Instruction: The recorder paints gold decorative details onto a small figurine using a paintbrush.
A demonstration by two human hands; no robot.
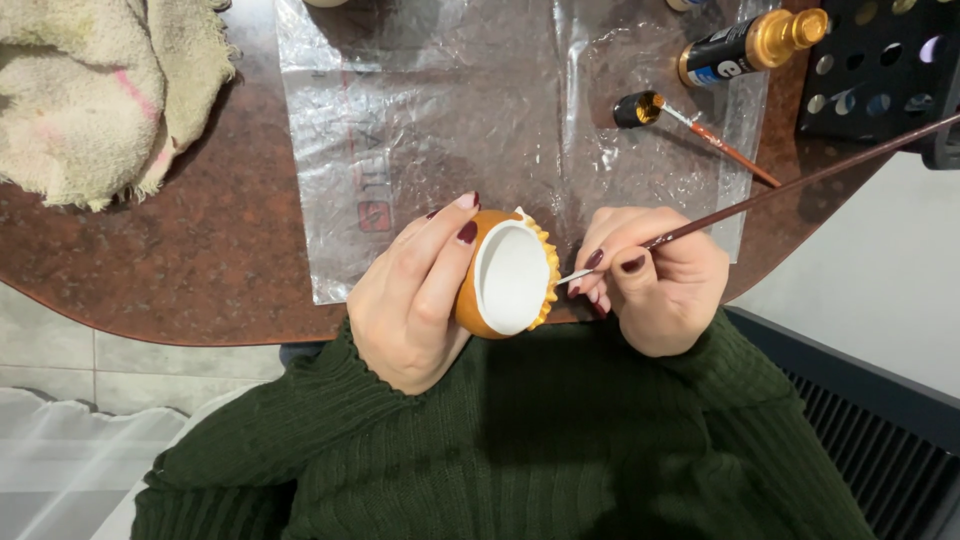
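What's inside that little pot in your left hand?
The pot shows only a plain white inside, with nothing lying in it. The brush tip meets its yellow scalloped rim. The left hand hides the pot's far side and its underside.

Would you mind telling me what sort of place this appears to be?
Probably a home craft table: a plastic sheet protects the brown tabletop, a gold-capped paint bottle lies beside its cap, and a stained rag sits nearby.

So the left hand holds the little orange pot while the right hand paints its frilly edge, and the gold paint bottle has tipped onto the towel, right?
Not quite. The head view shows the gold paint bottle lying on the clear plastic sheet, not on the towel. The left hand does hold the orange pot; the right hand paints.
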